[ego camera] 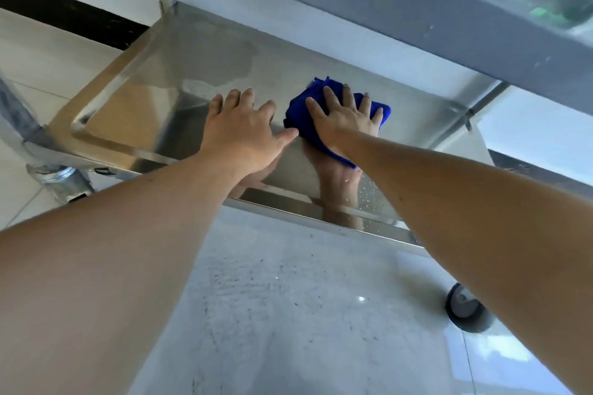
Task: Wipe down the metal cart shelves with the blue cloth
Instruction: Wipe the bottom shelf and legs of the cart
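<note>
upper shelf overhangs close above, lower shelf left part seemingly clear

Cloth on lower shelf, under right hand; left hand beside.

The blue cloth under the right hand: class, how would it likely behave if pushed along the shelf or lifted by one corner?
The blue cloth lies bunched in soft folds under the flat right hand, so it would probably drape limply if lifted. It looks thin and light. Pushed across the smooth, partly wet lower shelf, it would likely slide easily, perhaps crumpling at its edges.
</note>
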